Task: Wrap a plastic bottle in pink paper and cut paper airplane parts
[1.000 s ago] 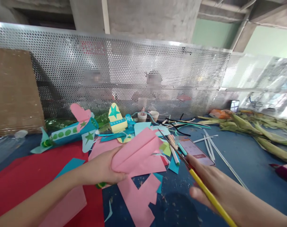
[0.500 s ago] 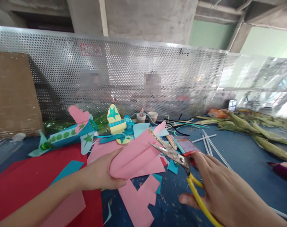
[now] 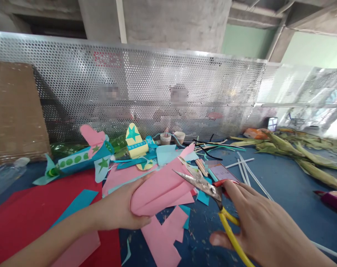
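My left hand (image 3: pixel 117 207) is closed round a curled, folded sheet of pink paper (image 3: pixel 157 189), holding it above the table. My right hand (image 3: pixel 264 215) grips a pair of scissors (image 3: pixel 203 183) with one red and one yellow handle. The scissor blades are parted at the right end of the pink paper; the near blade lies across its front and the other is partly hidden behind it. Beneath lie pink paper offcuts (image 3: pixel 167 237) and small blue scraps (image 3: pixel 203 197).
A red sheet (image 3: pixel 15 211) covers the left of the blue table. Behind stand paper-covered bottle models (image 3: pixel 76 159) and two small cups (image 3: pixel 179 137). To the right are a phone (image 3: pixel 223 172), white sticks (image 3: pixel 243 170) and corn husks (image 3: pixel 287 148). A perforated metal screen (image 3: pixel 157 74) runs along the back.
The pink paper and my left hand have shifted slightly right and down. The scissors reach a little further over the paper, their blades somewhat closer together.
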### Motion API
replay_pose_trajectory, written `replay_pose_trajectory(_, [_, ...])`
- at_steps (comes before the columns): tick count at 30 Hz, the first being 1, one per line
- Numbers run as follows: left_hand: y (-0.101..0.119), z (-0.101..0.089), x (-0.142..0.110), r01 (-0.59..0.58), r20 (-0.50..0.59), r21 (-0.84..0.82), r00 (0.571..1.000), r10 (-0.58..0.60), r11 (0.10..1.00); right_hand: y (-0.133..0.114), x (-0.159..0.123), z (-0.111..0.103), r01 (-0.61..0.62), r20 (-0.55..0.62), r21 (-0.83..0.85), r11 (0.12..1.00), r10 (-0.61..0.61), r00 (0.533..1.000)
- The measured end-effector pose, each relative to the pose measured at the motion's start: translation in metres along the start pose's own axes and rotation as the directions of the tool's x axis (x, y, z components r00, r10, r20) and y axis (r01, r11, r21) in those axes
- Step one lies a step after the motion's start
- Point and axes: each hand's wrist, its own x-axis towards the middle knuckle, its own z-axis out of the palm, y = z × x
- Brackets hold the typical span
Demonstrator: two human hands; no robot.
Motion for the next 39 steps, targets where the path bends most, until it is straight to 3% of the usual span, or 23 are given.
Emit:
replay_pose_trajectory(9, [0.000,0.000,0.000,-0.048,-0.014,-0.005,0.999,0.047,0.999,0.003,0.003,-0.002,0.038,-0.012,0.000,0.999,-0.038,0.999])
replay_pose_trajectory(23, [0.001,0.004,-0.001,0.059,-0.087,-0.015,0.994,-0.060,0.998,0.004,0.003,0.003,0.079,-0.025,0.057,0.995,-0.077,0.997])
replay_pose_trajectory(26, [0.000,0.003,0.000,0.072,-0.093,0.003,0.993,-0.071,0.997,0.006,0.000,0.009,-0.011,0.075,0.190,0.982,-0.003,0.997])
replay_pose_trajectory(28, [-0.001,0.001,0.001,0.083,-0.070,-0.007,0.994,-0.084,0.997,0.009,-0.001,0.013,-0.133,0.155,0.365,0.921,0.081,0.985])
replay_pose_trajectory(30, [-0.003,-0.002,0.002,0.086,-0.026,-0.050,0.996,-0.087,0.995,0.013,-0.002,0.017,-0.214,0.194,0.506,0.835,0.131,0.972])
replay_pose_trajectory(32, [-0.007,-0.005,0.003,0.073,0.041,-0.143,0.997,-0.068,0.987,0.016,-0.002,0.017,-0.178,0.156,0.555,0.812,0.108,0.982])
replay_pose_trajectory(36, [-0.011,-0.012,0.000,0.136,0.198,-0.409,0.978,-0.058,0.902,0.009,-0.001,0.008,0.028,0.033,0.454,0.891,-0.048,0.998])
replay_pose_trajectory(39, [-0.011,-0.015,-0.005,0.181,0.233,-0.582,0.971,-0.050,0.793,-0.003,0.001,-0.001,0.085,-0.015,0.383,0.920,-0.086,0.996])
